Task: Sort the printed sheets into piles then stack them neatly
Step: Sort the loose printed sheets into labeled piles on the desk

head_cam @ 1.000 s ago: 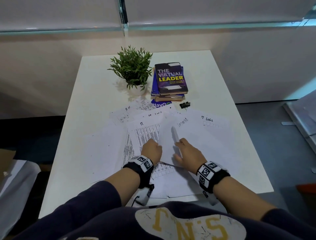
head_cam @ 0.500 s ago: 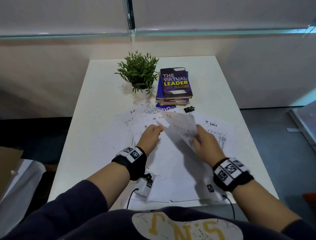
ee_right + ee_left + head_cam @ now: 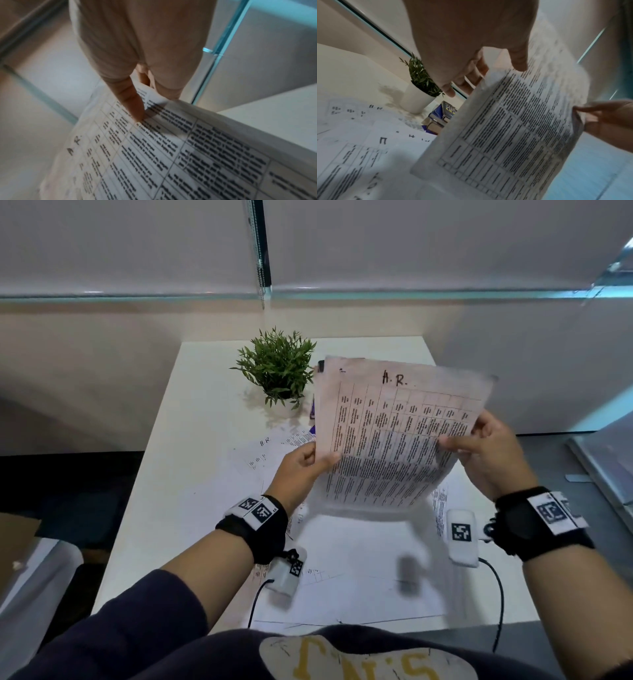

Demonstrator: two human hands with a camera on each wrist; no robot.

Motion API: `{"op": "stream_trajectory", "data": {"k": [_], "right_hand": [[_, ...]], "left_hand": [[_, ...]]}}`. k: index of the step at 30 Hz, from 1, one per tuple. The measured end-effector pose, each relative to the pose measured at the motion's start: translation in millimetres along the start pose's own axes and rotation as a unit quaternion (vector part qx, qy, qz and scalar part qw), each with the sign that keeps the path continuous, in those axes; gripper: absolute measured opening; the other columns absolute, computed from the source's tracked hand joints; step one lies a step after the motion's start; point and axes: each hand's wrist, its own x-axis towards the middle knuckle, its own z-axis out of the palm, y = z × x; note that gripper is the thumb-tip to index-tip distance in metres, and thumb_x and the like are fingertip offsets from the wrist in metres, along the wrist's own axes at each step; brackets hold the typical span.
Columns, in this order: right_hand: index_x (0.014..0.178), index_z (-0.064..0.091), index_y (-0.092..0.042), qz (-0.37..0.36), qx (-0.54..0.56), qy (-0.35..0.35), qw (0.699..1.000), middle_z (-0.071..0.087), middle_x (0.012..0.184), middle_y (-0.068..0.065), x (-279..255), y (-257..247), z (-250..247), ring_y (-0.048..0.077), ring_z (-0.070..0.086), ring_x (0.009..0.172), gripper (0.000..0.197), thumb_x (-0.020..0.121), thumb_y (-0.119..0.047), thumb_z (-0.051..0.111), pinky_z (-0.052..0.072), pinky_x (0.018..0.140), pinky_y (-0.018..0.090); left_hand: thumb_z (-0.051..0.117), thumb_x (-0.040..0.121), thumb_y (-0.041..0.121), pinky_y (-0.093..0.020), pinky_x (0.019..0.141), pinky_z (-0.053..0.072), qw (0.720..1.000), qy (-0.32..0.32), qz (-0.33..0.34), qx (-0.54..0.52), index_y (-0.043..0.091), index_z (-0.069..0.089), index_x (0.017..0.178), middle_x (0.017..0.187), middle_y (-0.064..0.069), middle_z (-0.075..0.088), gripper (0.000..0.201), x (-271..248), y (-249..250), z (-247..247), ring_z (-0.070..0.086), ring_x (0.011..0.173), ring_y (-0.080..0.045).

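Note:
A printed sheet (image 3: 394,436) with a table and "H.R." handwritten at its top is held upright above the white table (image 3: 191,419). My left hand (image 3: 305,463) pinches its left edge, thumb on the front. My right hand (image 3: 479,446) pinches its right edge. The left wrist view shows the same sheet (image 3: 513,129) from below with my left hand (image 3: 488,70) at its edge. Up close in the right wrist view, my right hand (image 3: 137,108) has its thumb on the sheet (image 3: 171,155). More printed sheets (image 3: 359,570) lie scattered flat on the table beneath.
A small potted plant (image 3: 277,371) stands at the table's middle back. A stack of books (image 3: 443,116) beside it is mostly hidden behind the raised sheet in the head view. White walls close the back. Grey floor (image 3: 561,467) lies to the right.
Both hands have lifted one sheet off the scattered papers, turned it printed side towards me and raised it upright. The head view has tilted up.

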Motion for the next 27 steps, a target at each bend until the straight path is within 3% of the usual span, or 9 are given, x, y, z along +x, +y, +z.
{"op": "stream_trajectory", "data": {"k": [2,4,8,12,16,18,20,23,27], "right_hand": [[0.124,0.057,-0.002,0.012,0.022,0.008,1.000,0.069,0.119,0.016,5,9,4,0.030,0.067,0.109,0.051,0.078,0.020,0.057,0.058,0.086,0.034],[0.107,0.062,-0.007,0.031,0.044,0.012,0.998,0.074,0.103,0.009,6,17,13,0.024,0.070,0.095,0.030,0.084,0.012,0.059,0.057,0.084,0.032],[0.100,0.061,-0.012,0.113,-0.095,-0.020,0.989,0.071,0.095,0.002,5,51,31,0.020,0.066,0.088,0.011,0.092,-0.005,0.063,0.052,0.081,0.034],[0.115,0.066,-0.012,0.115,-0.142,-0.038,0.982,0.075,0.107,0.006,2,94,46,0.020,0.070,0.089,0.026,0.093,0.000,0.061,0.054,0.077,0.031],[0.113,0.061,-0.008,0.106,-0.244,-0.062,0.962,0.069,0.111,0.017,1,129,62,0.023,0.064,0.093,0.026,0.091,-0.020,0.066,0.049,0.081,0.033],[0.129,0.053,-0.011,0.103,-0.403,-0.133,0.900,0.058,0.129,0.008,-7,148,69,0.024,0.058,0.116,0.043,0.092,-0.027,0.066,0.045,0.093,0.032],[0.145,0.040,-0.009,0.055,-0.568,-0.236,0.786,0.038,0.152,0.008,-21,170,73,0.024,0.038,0.139,0.066,0.090,-0.034,0.067,0.033,0.111,0.033],[0.152,0.022,-0.010,0.014,-0.695,-0.328,0.639,0.010,0.163,0.016,-41,202,68,0.032,0.012,0.150,0.097,0.079,-0.052,0.072,0.019,0.121,0.044],[0.148,0.019,-0.010,0.018,-0.737,-0.350,0.577,0.002,0.161,0.021,-54,221,63,0.043,0.009,0.148,0.096,0.078,-0.053,0.069,0.023,0.117,0.053]], "left_hand": [[0.065,0.092,0.027,-0.013,0.066,0.047,0.999,0.021,0.011,0.030,0.017,0.071,0.096,0.079,0.015,0.073,0.012,0,4,0,0.064,0.074,-0.002],[0.061,0.095,0.025,-0.009,0.059,0.044,0.997,0.049,0.023,0.057,0.012,0.069,0.096,0.077,0.008,0.074,0.015,-1,5,-2,0.057,0.060,0.005],[0.056,0.099,0.021,-0.006,0.070,0.049,0.993,0.096,0.015,0.063,0.012,0.063,0.111,0.097,0.007,0.072,0.017,-1,6,-13,0.062,0.080,0.005],[0.061,0.094,0.020,-0.031,0.087,0.051,0.993,0.099,-0.046,0.052,0.015,0.061,0.109,0.096,0.005,0.069,0.016,-3,-11,-31,0.064,0.087,-0.011],[0.052,0.097,0.020,-0.029,0.075,0.054,0.975,0.131,-0.054,0.171,0.016,0.063,0.100,0.086,0.005,0.065,0.012,-10,-36,-48,0.062,0.080,-0.014],[0.045,0.099,0.013,-0.016,0.058,0.046,0.962,0.185,-0.071,0.189,0.012,0.062,0.108,0.088,0.004,0.062,0.020,-10,-44,-60,0.057,0.073,-0.009],[0.042,0.100,0.011,-0.017,0.053,0.039,0.946,0.239,-0.086,0.202,0.008,0.059,0.120,0.096,-0.002,0.060,0.025,-10,-51,-77,0.052,0.070,-0.011],[0.044,0.100,0.010,-0.025,0.074,0.043,0.934,0.273,-0.101,0.208,0.005,0.058,0.126,0.110,-0.012,0.063,0.030,-9,-64,-106,0.054,0.089,-0.023],[0.047,0.099,0.012,-0.032,0.080,0.043,0.919,0.284,-0.123,0.243,0.002,0.059,0.121,0.110,-0.018,0.063,0.027,-12,-85,-133,0.055,0.093,-0.029]]}}
